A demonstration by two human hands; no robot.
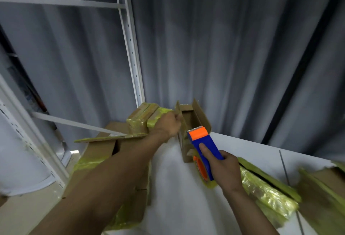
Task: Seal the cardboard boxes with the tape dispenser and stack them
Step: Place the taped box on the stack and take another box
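Note:
A small open cardboard box [194,121] stands on the white table [173,197] with its flaps up. My left hand [169,123] grips its near-left flap. My right hand [223,169] holds the blue and orange tape dispenser [202,145] by its handle, the toothed blade pointing up beside the box's near side. Its tape roll hangs below my fingers. Left of the box lie taped boxes [143,117] wrapped in yellowish tape, on top of larger cardboard boxes [104,150].
A white metal shelf frame [130,48] rises at the left, with grey curtains [233,48] behind the table. More flattened or open cardboard with yellow tape [268,193] lies at the right on the table.

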